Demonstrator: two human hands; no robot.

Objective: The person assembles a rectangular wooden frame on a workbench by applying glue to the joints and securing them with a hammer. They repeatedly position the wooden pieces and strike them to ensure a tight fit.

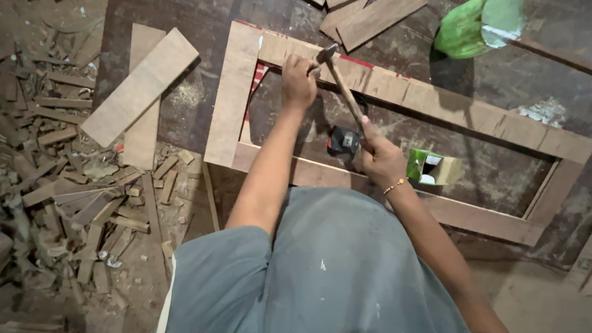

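right hand (382, 159) grips wooden-handled steel hammer (342, 86) | left hand (298, 80) pinches at rectangular brown wooden frame (431, 98) on dark counter (481, 154), beside hammer head | advice: short taps, fingers clear

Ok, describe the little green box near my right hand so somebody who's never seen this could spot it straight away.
Start at the big rectangular wooden frame lying flat on the dark workbench. Inside it, against the near rail and just beside the right hand gripping the hammer, sits the small green box. It is the only bright green and tan carton within the frame; the tape measure nearby is black.
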